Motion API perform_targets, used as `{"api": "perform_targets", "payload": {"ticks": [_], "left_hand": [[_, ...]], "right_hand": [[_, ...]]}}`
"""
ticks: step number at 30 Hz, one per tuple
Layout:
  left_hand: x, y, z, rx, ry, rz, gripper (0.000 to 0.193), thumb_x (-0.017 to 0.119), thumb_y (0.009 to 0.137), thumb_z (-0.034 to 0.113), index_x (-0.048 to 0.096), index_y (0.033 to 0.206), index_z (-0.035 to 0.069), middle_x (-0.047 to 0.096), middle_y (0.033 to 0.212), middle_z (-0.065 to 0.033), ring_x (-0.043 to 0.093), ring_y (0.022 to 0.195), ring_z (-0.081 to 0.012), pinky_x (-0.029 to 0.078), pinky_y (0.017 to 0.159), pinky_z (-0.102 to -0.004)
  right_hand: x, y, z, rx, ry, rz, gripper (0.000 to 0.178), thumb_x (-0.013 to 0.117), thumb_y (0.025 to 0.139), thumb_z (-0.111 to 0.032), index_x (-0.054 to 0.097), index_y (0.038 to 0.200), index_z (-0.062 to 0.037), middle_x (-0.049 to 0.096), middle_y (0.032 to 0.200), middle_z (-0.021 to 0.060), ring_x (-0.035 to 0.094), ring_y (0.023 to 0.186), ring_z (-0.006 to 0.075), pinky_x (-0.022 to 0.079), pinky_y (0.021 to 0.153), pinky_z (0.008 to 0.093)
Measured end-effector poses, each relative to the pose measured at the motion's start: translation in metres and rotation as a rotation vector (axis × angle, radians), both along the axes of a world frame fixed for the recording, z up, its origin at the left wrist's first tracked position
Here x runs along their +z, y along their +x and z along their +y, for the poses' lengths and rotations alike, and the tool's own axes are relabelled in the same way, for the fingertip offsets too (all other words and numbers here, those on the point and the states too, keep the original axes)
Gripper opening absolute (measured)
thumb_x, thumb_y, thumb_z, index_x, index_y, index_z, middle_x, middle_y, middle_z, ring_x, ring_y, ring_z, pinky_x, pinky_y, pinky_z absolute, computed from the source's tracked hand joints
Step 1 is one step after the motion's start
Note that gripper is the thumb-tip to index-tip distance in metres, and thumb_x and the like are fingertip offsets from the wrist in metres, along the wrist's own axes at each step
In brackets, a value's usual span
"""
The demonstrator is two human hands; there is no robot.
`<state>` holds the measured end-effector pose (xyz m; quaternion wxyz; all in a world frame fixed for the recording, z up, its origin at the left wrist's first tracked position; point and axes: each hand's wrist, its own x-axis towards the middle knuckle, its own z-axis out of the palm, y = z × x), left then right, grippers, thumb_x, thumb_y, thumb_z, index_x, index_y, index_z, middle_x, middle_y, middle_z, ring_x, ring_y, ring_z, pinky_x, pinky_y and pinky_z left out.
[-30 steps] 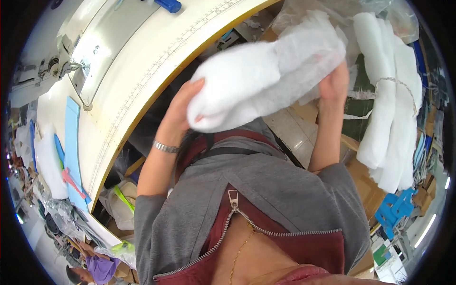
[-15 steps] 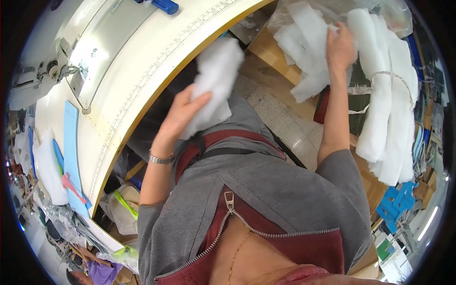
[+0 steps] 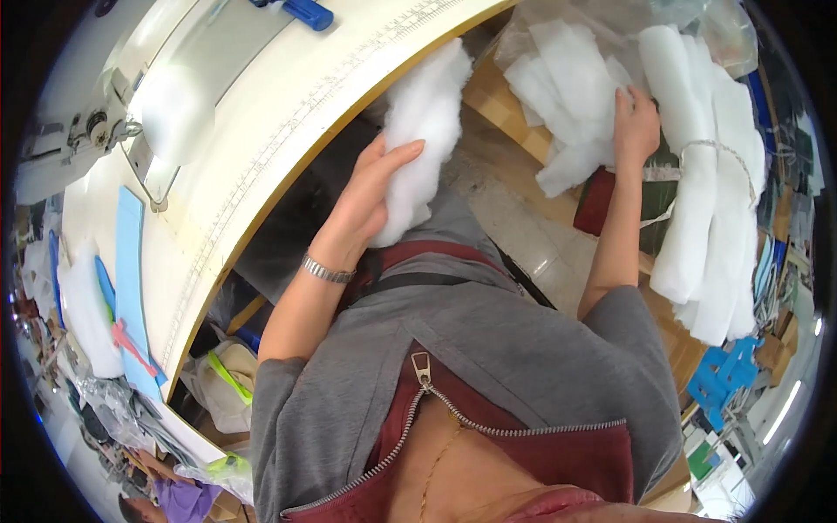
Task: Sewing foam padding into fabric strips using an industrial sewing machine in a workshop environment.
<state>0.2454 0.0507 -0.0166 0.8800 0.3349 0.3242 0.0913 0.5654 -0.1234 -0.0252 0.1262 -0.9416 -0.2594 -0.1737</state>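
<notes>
My left hand (image 3: pixel 370 187) is closed around a strip of white batting (image 3: pixel 427 131), thumb on top, held over my lap beside the table edge. Over at the right, my right hand (image 3: pixel 636 129) rests against a loose pile of white batting pieces (image 3: pixel 571 96). Its fingers are bent at the pile's right side; whether they grip a piece is not clear. Right of that hand stand rolls of white batting (image 3: pixel 702 192) tied with a cord.
A cream table (image 3: pixel 231 157) with a printed ruler edge curves along my left, carrying a sewing machine (image 3: pixel 100 126), a blue strip (image 3: pixel 131 261) and a blue-handled tool (image 3: pixel 307 12). Cardboard (image 3: pixel 506 105) lies under the pile. A blue plastic stool (image 3: pixel 724 375) stands at right. Another person (image 3: pixel 183 501) is at lower left.
My left hand has moved up and to the right with the batting strip. My right hand has shifted down and right along the pile's edge.
</notes>
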Motion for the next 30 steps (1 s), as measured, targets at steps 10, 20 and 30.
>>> {"api": "perform_targets", "payload": {"ticks": [10,20,30], "left_hand": [[0.004,0.028,-0.011,0.089,-0.019,-0.079,0.037,0.061,0.084,0.025,0.051,0.112,0.003,0.057,0.103,-0.0034,0.053,0.090,-0.0089,0.045,0.077,-0.0240],[-0.007,0.000,-0.001,0.238,-0.285,-0.265,0.028,0.049,0.090,0.018,0.049,0.112,0.001,0.059,0.091,-0.0072,0.057,0.069,-0.0112,0.049,0.057,-0.0248],[-0.013,-0.117,0.046,-0.417,0.415,0.307,0.026,0.061,0.081,0.021,0.056,0.097,0.002,0.056,0.081,0.0002,0.051,0.074,-0.0057,0.041,0.066,-0.0206]], "right_hand": [[0.011,-0.169,0.062,0.718,0.544,0.669,0.015,0.069,0.070,-0.013,0.065,0.080,-0.0029,0.061,0.079,0.0077,0.058,0.076,0.0205,0.044,0.070,0.0284],[0.003,-0.127,0.041,0.481,1.036,1.237,0.014,0.059,0.081,-0.007,0.062,0.092,0.0008,0.061,0.094,0.0086,0.056,0.085,0.0136,0.043,0.077,0.0242],[0.114,-0.029,-0.035,0.218,1.724,0.763,0.019,0.047,0.087,-0.012,0.056,0.096,0.0012,0.060,0.081,0.0102,0.050,0.055,0.0134,0.042,0.048,0.0227]]}}
